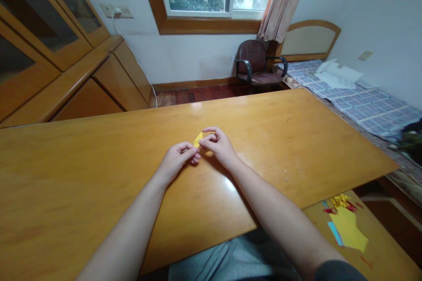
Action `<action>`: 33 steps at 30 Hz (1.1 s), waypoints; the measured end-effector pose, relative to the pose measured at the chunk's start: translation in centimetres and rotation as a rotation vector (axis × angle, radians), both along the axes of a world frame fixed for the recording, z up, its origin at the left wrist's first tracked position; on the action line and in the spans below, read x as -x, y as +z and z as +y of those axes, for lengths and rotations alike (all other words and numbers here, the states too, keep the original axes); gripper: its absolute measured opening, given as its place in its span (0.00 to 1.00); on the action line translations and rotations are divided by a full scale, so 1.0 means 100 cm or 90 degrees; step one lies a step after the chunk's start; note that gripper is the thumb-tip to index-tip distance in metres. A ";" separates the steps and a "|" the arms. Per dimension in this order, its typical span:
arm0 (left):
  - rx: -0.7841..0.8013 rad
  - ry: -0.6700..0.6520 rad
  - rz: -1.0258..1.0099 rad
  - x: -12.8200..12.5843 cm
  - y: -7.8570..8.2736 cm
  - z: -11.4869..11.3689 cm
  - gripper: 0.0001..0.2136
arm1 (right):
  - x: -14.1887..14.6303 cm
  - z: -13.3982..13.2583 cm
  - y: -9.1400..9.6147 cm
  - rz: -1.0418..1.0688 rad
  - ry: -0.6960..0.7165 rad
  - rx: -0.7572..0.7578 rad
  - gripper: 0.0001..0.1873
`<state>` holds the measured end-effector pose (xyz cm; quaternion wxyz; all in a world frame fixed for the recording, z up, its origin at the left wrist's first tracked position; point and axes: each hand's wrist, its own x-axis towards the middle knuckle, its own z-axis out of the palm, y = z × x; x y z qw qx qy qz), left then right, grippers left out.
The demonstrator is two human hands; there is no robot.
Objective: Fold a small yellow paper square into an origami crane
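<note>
A small folded piece of yellow paper (198, 139) is held up between my two hands, just above the wooden table (99, 175). My left hand (180, 158) pinches its lower edge between thumb and fingers. On its right side, my right hand (217, 144) grips the paper with the thumb and bent fingers. Parts of the paper are hidden behind my fingertips, and its exact folded shape is too small to make out.
At lower right, a lower surface (389, 246) bears yellow paper sheets (349, 228), a blue strip (335, 233) and a pile of yellow and red pieces (341, 202). Beyond the table stand an armchair (252, 59), a bed (372, 101) and a cabinet (75, 61).
</note>
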<state>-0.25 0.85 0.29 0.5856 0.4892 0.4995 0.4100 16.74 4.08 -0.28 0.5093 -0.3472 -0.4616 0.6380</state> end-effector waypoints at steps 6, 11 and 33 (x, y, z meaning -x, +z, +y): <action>0.001 0.007 -0.002 -0.001 0.001 -0.001 0.14 | 0.000 0.000 0.000 0.001 -0.003 -0.001 0.23; 0.000 0.018 -0.003 -0.002 -0.001 0.000 0.15 | 0.000 0.002 -0.002 0.006 -0.016 0.001 0.23; -0.028 0.022 0.016 -0.001 -0.005 0.000 0.13 | 0.001 0.002 -0.004 0.012 -0.030 -0.007 0.22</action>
